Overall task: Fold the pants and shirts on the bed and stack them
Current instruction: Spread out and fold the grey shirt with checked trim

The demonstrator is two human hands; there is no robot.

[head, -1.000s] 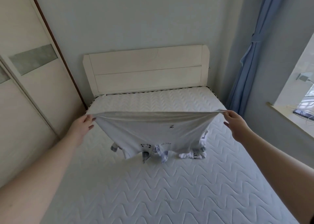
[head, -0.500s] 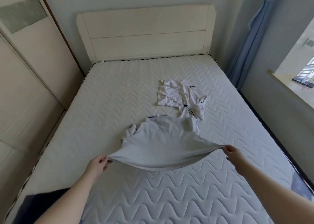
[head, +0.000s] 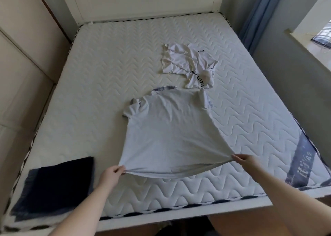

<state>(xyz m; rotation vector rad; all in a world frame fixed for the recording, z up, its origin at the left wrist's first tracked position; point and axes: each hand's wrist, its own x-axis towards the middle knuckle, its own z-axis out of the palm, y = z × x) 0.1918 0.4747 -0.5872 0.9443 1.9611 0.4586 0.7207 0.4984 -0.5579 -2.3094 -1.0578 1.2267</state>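
A pale grey-white T-shirt (head: 170,132) lies spread back-up on the quilted white mattress (head: 100,85), collar end toward the headboard. My left hand (head: 112,173) pinches its hem at the left corner and my right hand (head: 246,161) pinches the right corner; the hem is stretched taut and slightly lifted between them. A second white shirt with black lettering (head: 189,68) lies crumpled just beyond the collar. Dark navy folded pants (head: 57,185) rest flat at the near left corner of the bed.
A cream headboard (head: 143,1) stands at the far end. Wardrobe doors (head: 19,44) line the left side. A blue curtain (head: 258,15) and a window sill (head: 311,44) are on the right. The mattress's near edge (head: 179,209) is right below my arms.
The shirt, held up in the air before, has come down flat onto the mattress. My hands lowered and drew toward me with the hem, and my view tilted down.
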